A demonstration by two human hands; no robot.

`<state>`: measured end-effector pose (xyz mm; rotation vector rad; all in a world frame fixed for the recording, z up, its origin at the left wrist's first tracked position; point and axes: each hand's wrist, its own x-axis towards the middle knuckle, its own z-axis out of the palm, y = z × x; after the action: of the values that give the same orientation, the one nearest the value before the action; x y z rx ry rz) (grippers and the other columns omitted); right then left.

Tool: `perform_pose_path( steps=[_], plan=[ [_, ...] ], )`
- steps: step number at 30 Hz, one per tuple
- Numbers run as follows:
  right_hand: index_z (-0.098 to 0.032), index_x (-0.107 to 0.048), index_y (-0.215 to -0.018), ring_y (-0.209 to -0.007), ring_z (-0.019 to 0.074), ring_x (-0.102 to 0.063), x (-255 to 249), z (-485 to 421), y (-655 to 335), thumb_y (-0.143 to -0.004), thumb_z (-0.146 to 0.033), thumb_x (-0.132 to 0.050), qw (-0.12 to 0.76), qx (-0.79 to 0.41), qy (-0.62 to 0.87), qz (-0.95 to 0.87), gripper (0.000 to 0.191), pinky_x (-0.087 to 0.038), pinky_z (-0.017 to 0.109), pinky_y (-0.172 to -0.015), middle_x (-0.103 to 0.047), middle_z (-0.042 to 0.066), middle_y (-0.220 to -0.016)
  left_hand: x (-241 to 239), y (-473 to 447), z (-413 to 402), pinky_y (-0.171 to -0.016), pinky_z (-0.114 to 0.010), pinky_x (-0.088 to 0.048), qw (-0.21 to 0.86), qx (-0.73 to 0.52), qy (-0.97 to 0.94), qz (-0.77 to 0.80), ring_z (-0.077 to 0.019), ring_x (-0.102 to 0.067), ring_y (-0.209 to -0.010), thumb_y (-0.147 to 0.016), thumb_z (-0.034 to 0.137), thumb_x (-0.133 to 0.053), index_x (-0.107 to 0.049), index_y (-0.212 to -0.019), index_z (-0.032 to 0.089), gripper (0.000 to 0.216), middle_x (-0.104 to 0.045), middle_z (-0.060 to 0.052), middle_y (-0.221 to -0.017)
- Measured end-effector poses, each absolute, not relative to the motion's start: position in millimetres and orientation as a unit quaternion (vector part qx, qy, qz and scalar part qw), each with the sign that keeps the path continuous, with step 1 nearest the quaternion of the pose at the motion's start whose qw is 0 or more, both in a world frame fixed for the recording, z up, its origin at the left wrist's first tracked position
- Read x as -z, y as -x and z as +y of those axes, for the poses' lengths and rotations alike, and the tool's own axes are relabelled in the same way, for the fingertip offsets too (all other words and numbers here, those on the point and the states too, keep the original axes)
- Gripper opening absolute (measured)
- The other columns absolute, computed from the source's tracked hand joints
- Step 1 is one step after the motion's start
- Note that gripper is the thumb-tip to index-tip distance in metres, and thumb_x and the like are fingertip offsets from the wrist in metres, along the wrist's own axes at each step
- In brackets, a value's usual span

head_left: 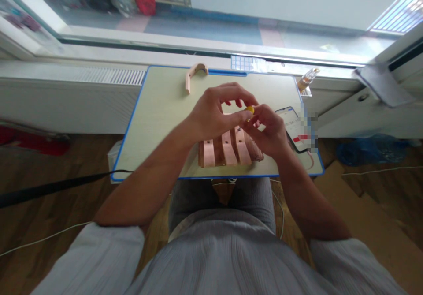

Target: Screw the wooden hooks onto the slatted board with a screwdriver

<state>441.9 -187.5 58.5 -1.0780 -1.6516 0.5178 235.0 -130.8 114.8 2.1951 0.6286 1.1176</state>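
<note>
My left hand (pixel 214 112) and my right hand (pixel 269 132) meet above a small table. Between their fingertips sits a small yellow round object (pixel 250 110), too small to name more exactly. The left thumb presses against its near side, and the right thumb and fingers close on it from the right. Directly below lies a wooden piece with pale slats (pixel 228 147) and small dark holes, partly covered by both hands. A curved wooden piece (pixel 197 71) rests near the table's far edge.
The blue-edged table (pixel 148 118) stands against a window sill. A phone (pixel 294 129) with its screen lit lies at the right, a cable by it. Behind it, a clear bottle (pixel 307 80) stands at the corner. A black strap (pixel 66 184) reaches in from the left.
</note>
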Motion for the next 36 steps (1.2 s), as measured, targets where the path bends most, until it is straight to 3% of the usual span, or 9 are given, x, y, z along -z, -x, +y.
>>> perform_pose_path(
  steps=[7, 13, 17, 21, 23, 29, 33, 36],
  plan=[
    [-0.028, -0.055, -0.095, -0.068, 0.0119, -0.054, -45.3, -180.8, -434.7, -0.096, -0.052, -0.085, 0.568, -0.254, 0.446, -0.643, 0.039, -0.047, 0.032, -0.060, -0.061, -0.005, -0.085, -107.5, -239.7, -129.1, -0.086, -0.039, -0.063, 0.280, -0.445, -0.804, 0.277, -0.0191, -0.072, -0.088, -0.084, 0.025, -0.089, -0.077, -0.094, 0.023, 0.015, -0.079, -0.002, -0.095],
    [-0.028, -0.053, -0.093, -0.067, 0.0102, -0.051, -43.6, -181.2, -428.4, -0.093, -0.036, -0.086, 0.584, -0.220, 0.451, -0.638, 0.034, -0.043, 0.030, -0.059, -0.058, -0.006, -0.085, -109.7, -244.2, -133.0, -0.084, -0.039, -0.061, 0.276, -0.454, -0.801, 0.277, -0.0180, -0.073, -0.086, -0.085, 0.025, -0.087, -0.080, -0.095, 0.023, 0.013, -0.081, -0.001, -0.095],
    [-0.027, -0.060, -0.098, -0.068, 0.0108, -0.056, -47.4, -183.8, -434.6, -0.091, -0.031, -0.089, 0.564, -0.261, 0.458, -0.636, 0.030, -0.044, 0.031, -0.060, -0.063, -0.005, -0.088, -113.6, -241.8, -135.3, -0.086, -0.039, -0.062, 0.282, -0.435, -0.814, 0.261, -0.0196, -0.074, -0.091, -0.088, 0.022, -0.083, -0.084, -0.099, 0.022, 0.011, -0.083, -0.003, -0.098],
    [-0.030, -0.076, -0.121, -0.074, 0.0125, -0.065, -51.7, -183.5, -447.2, -0.094, -0.039, -0.088, 0.543, -0.349, 0.413, -0.642, 0.031, -0.050, 0.034, -0.063, -0.076, 0.001, -0.115, -115.8, -238.7, -135.1, -0.093, -0.041, -0.064, 0.285, -0.427, -0.819, 0.257, -0.0211, -0.075, -0.098, -0.092, 0.022, -0.078, -0.086, -0.104, 0.022, 0.014, -0.084, -0.005, -0.103],
    [-0.030, -0.081, -0.122, -0.074, 0.0126, -0.066, -52.0, -182.1, -451.6, -0.095, -0.041, -0.088, 0.544, -0.354, 0.402, -0.646, 0.030, -0.052, 0.034, -0.064, -0.079, 0.002, -0.120, -115.7, -238.5, -133.3, -0.097, -0.044, -0.064, 0.280, -0.425, -0.822, 0.254, -0.0222, -0.075, -0.101, -0.093, 0.023, -0.076, -0.087, -0.105, 0.023, 0.016, -0.084, -0.005, -0.105],
    [-0.028, -0.080, -0.116, -0.067, 0.0111, -0.065, -49.6, -181.4, -451.2, -0.099, -0.040, -0.086, 0.541, -0.324, 0.406, -0.662, 0.022, -0.050, 0.033, -0.061, -0.079, -0.002, -0.098, -113.7, -240.4, -129.2, -0.100, -0.046, -0.065, 0.268, -0.428, -0.828, 0.244, -0.0238, -0.076, -0.107, -0.092, 0.022, -0.071, -0.087, -0.106, 0.026, 0.022, -0.083, -0.003, -0.108],
    [-0.027, -0.069, -0.107, -0.069, 0.0108, -0.063, -51.8, -183.6, -446.3, -0.100, -0.041, -0.084, 0.535, -0.278, 0.427, -0.674, 0.021, -0.049, 0.033, -0.065, -0.074, -0.004, -0.094, -113.0, -242.2, -131.1, -0.097, -0.044, -0.065, 0.264, -0.441, -0.819, 0.254, -0.0224, -0.076, -0.101, -0.092, 0.025, -0.075, -0.086, -0.110, 0.023, 0.021, -0.083, -0.005, -0.108],
    [-0.027, -0.058, -0.095, -0.068, 0.0110, -0.058, -52.0, -183.5, -439.8, -0.098, -0.042, -0.084, 0.553, -0.261, 0.434, -0.662, 0.031, -0.046, 0.031, -0.061, -0.063, -0.006, -0.082, -109.8, -244.5, -130.8, -0.091, -0.043, -0.064, 0.258, -0.448, -0.809, 0.279, -0.0210, -0.074, -0.094, -0.089, 0.029, -0.083, -0.082, -0.104, 0.023, 0.016, -0.082, -0.004, -0.102]
  ],
)
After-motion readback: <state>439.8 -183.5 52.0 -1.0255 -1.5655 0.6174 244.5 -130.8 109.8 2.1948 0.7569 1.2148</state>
